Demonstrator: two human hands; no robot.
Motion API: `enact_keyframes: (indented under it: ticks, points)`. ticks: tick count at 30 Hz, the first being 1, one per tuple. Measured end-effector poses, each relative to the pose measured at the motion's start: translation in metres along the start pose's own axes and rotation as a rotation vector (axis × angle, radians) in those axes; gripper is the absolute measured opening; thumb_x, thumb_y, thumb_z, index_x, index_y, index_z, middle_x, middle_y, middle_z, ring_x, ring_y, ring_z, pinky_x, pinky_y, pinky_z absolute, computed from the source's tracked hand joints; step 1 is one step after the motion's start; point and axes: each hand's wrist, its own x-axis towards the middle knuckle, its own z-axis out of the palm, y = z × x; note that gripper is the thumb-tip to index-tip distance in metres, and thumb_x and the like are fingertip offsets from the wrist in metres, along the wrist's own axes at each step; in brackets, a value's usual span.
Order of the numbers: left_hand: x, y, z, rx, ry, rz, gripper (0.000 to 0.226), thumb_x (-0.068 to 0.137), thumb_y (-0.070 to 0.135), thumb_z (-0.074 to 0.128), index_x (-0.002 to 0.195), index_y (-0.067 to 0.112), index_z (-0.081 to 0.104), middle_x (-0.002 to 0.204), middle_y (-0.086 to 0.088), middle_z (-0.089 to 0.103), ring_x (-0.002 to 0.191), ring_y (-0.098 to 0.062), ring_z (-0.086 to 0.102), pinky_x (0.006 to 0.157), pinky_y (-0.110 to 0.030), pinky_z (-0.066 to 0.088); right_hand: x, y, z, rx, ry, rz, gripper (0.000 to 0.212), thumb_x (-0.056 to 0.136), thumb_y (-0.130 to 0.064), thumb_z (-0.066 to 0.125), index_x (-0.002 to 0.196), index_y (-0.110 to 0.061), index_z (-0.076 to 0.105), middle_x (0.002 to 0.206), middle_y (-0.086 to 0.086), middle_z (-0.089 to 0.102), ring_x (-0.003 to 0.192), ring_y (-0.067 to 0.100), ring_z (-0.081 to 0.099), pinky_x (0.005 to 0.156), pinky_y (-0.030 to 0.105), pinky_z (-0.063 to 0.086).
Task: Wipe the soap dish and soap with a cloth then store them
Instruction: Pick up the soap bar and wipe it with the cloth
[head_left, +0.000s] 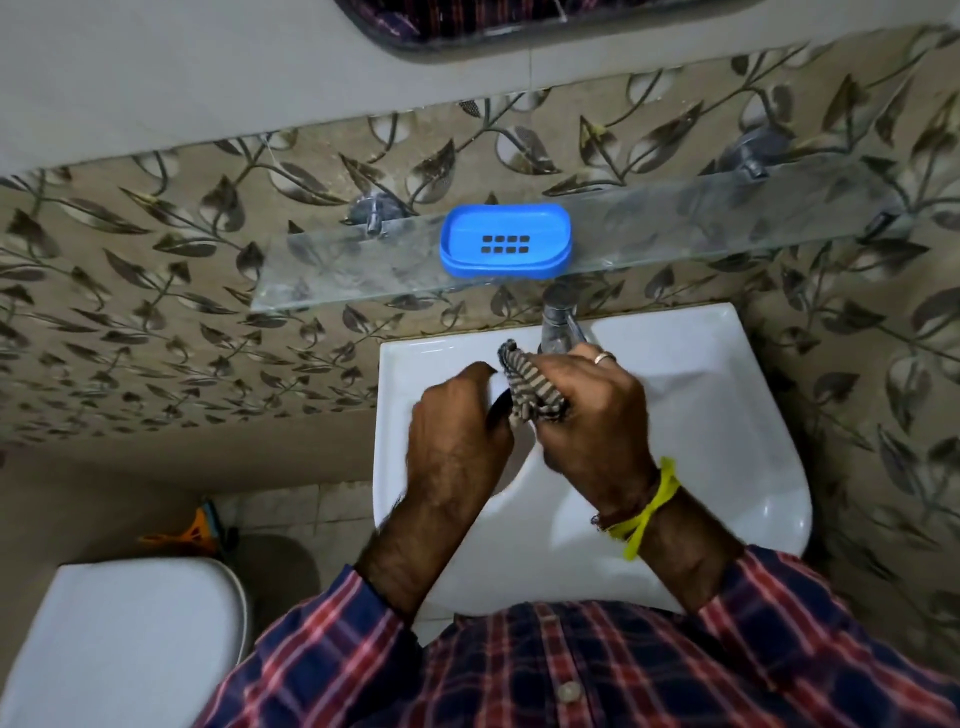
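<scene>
— Looking down over the sink (727, 415), what is sitting around the hands?

— A blue soap dish (505, 240) is resting on the glass shelf (332, 270) above the basin, lying flat, with only its drain slots showing inside. A chrome tap (558, 322) is standing just under the shelf's front edge, right behind the hands.

— And the hands themselves?

— Both are meeting over the basin. The right hand (592, 410) is curling its fingers round a striped cloth (530, 384), bunching it. The left hand (457, 415) is curled too, gripping something against the cloth; a sliver of white is showing under its fingers, along with a dark curved edge, but I cannot tell whether that is the soap.

— What is getting in the way?

— The tap is sitting almost touching the right hand's knuckles, and the shelf edge is overhanging the tap, so the way up to the dish is passing close by both.

— Where is there room?

— The basin is lying open to the right of the hands and toward the person's checked shirt (571, 675). The shelf is showing bare glass on both sides of the dish. A toilet lid (130, 639) is sitting low on the left, well apart from the sink, with the leaf-patterned wall (156, 312) running behind everything.
</scene>
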Motion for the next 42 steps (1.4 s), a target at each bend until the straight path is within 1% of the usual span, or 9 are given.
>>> enact_keyframes:
  ticks: [3,6,12,16,22,25,30,35,42]
  points:
    - [0.0,-0.003,-0.004,-0.155,0.16,0.075,0.013,0.084,0.017,0.069,0.097,0.015,0.073,0.092,-0.003,0.077,0.085,-0.025,0.069,0.068,-0.018,0.037,0.002,0.004,-0.006,0.037,0.077,0.116,0.017,0.078,0.002,0.074,0.094,-0.003,0.078,0.09,0.011,0.078,0.082,0.023,0.066,0.08,0.033,0.056]
    - [-0.006,0.0,0.0,-0.214,0.101,0.053,0.015,0.087,0.022,0.067,0.1,0.02,0.073,0.095,0.002,0.077,0.089,-0.021,0.07,0.071,-0.014,0.038,-0.002,0.01,-0.007,-0.011,0.066,0.148,0.012,0.075,0.001,0.072,0.085,-0.003,0.078,0.078,0.01,0.075,0.071,0.03,0.066,0.073,0.031,0.055]
    - [0.007,0.01,-0.011,-0.193,0.185,0.056,0.013,0.077,0.012,0.072,0.089,0.016,0.07,0.084,-0.001,0.076,0.079,-0.023,0.068,0.066,-0.028,0.044,0.014,-0.007,-0.003,0.028,0.072,-0.025,0.022,0.085,-0.002,0.062,0.101,-0.001,0.077,0.099,0.008,0.078,0.088,0.021,0.071,0.087,0.03,0.05]
    - [0.003,0.013,-0.011,-0.413,0.309,0.002,0.011,0.077,0.014,0.068,0.087,0.015,0.071,0.081,0.004,0.074,0.076,-0.018,0.068,0.067,-0.032,0.053,0.002,0.0,-0.004,0.06,0.158,0.245,0.014,0.075,0.002,0.078,0.088,-0.004,0.076,0.081,0.009,0.074,0.075,0.027,0.067,0.07,0.036,0.055]
    - [0.01,0.002,-0.007,-0.039,-0.031,-0.019,0.006,0.087,0.024,0.065,0.09,0.018,0.067,0.09,-0.005,0.074,0.087,-0.032,0.065,0.066,-0.033,0.045,0.001,-0.001,-0.001,-0.027,0.059,0.042,0.026,0.076,0.007,0.068,0.099,-0.003,0.078,0.092,0.007,0.078,0.081,0.017,0.06,0.084,0.025,0.046]
    - [0.003,0.003,-0.01,-0.195,0.128,0.035,0.017,0.081,0.022,0.062,0.094,0.021,0.073,0.09,0.004,0.076,0.085,-0.02,0.068,0.074,-0.031,0.05,0.008,-0.006,-0.008,0.021,0.097,0.014,0.026,0.087,-0.007,0.059,0.106,-0.003,0.077,0.105,0.007,0.077,0.097,0.013,0.066,0.09,0.028,0.048]
    - [-0.01,-0.009,0.005,-0.33,0.107,0.001,0.026,0.079,0.035,0.056,0.093,0.025,0.076,0.09,0.01,0.077,0.084,-0.011,0.07,0.075,-0.021,0.051,-0.002,0.003,-0.008,-0.008,0.008,0.052,0.031,0.083,-0.009,0.055,0.104,-0.007,0.078,0.103,0.003,0.078,0.094,0.013,0.068,0.087,0.033,0.054]
    - [-0.015,-0.01,0.003,-0.363,0.34,0.055,0.02,0.08,0.008,0.071,0.098,0.016,0.078,0.092,0.014,0.074,0.085,-0.002,0.067,0.077,-0.004,0.045,0.003,-0.011,-0.005,-0.003,0.093,0.169,0.037,0.079,-0.004,0.056,0.107,-0.011,0.078,0.105,0.001,0.078,0.095,0.015,0.067,0.088,0.03,0.053]
    - [-0.027,-0.008,0.012,-0.467,0.519,0.057,0.023,0.083,-0.008,0.066,0.097,0.007,0.075,0.094,0.011,0.071,0.085,-0.002,0.067,0.08,-0.009,0.047,0.006,-0.009,-0.001,0.125,0.192,0.401,0.028,0.078,0.008,0.072,0.102,-0.005,0.077,0.095,0.0,0.076,0.088,0.007,0.07,0.085,0.018,0.055]
